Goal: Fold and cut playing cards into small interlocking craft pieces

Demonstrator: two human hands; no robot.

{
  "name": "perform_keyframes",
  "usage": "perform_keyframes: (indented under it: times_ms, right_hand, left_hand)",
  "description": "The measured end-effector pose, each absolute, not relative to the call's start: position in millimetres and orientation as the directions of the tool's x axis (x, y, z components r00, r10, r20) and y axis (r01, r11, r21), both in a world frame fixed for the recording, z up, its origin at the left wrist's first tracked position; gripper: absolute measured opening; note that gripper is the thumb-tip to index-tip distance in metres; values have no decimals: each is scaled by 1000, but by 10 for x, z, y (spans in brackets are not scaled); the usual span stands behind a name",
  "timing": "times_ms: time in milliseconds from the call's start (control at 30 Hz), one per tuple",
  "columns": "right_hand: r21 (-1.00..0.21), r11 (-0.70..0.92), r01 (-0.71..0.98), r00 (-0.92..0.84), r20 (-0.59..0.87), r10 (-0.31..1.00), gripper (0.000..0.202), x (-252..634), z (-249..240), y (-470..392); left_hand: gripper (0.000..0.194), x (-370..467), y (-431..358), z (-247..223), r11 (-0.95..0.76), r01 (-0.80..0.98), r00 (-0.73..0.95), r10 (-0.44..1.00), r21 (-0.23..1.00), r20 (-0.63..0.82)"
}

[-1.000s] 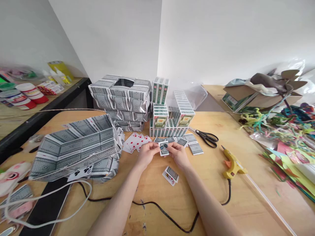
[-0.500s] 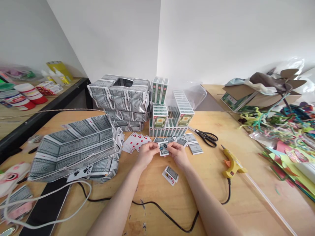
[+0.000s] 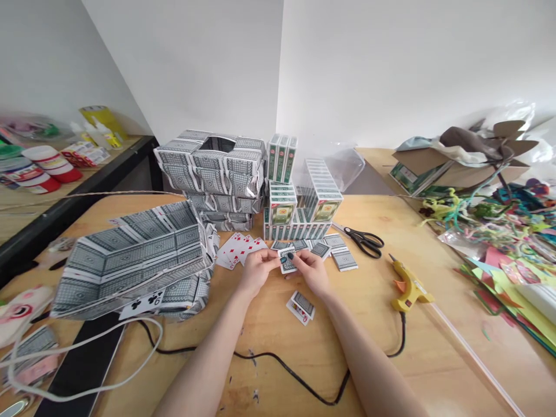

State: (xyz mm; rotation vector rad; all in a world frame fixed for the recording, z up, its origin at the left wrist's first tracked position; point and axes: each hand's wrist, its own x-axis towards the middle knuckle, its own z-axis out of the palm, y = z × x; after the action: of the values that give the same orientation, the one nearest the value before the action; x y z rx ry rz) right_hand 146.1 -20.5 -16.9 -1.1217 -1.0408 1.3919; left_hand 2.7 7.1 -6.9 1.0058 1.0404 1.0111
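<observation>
Between my two hands is a patterned playing card (image 3: pixel 287 267), back side up, above the middle of the table. My left hand (image 3: pixel 259 270) pinches its left edge, and my right hand (image 3: pixel 311 270) grips it from the right, with dark-painted thumbnails on top. Whether more than one card is held cannot be made out. Just below my right hand lies a folded-looking card pair (image 3: pixel 303 306). Face-up diamond cards (image 3: pixel 237 251) are spread left of my hands. Behind them, face-down cards (image 3: pixel 343 252) lie before the stacked card boxes (image 3: pixel 283 213).
A yellow glue gun (image 3: pixel 409 285) with a black cord (image 3: pixel 278 361) and black scissors (image 3: pixel 365 240) lie right. Card-covered boxes (image 3: pixel 217 168) and an open card-built tray (image 3: pixel 130 263) stand left. Craft pieces (image 3: pixel 499 220) crowd the far right.
My hands and the held card have shifted very slightly left and the card has tilted a little. My grip on it is otherwise the same.
</observation>
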Motion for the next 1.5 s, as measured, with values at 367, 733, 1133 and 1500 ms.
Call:
perform_keyframes:
  times_ms: [367,733,1133,1500]
  right_hand:
    - [-992,-117,-45,-130,-110,985,41,1454,-185,-219]
    - [-997,-82,-11,-137,-80,987,45,1452,-172,-217]
    - [-997,-72,20,-125,-74,989,46,1426,-131,-250]
    - [-993,-41,111,-36,-45,998,42,1415,-140,-244]
  left_hand:
    - [6,27,73,-55,202,-188,199,966,961,-164]
    - [4,27,70,-66,204,-177,199,965,963,-168]
    - [5,35,66,-77,214,-181,180,967,960,-181]
    - [12,46,61,-115,197,-165,180,969,966,-167]
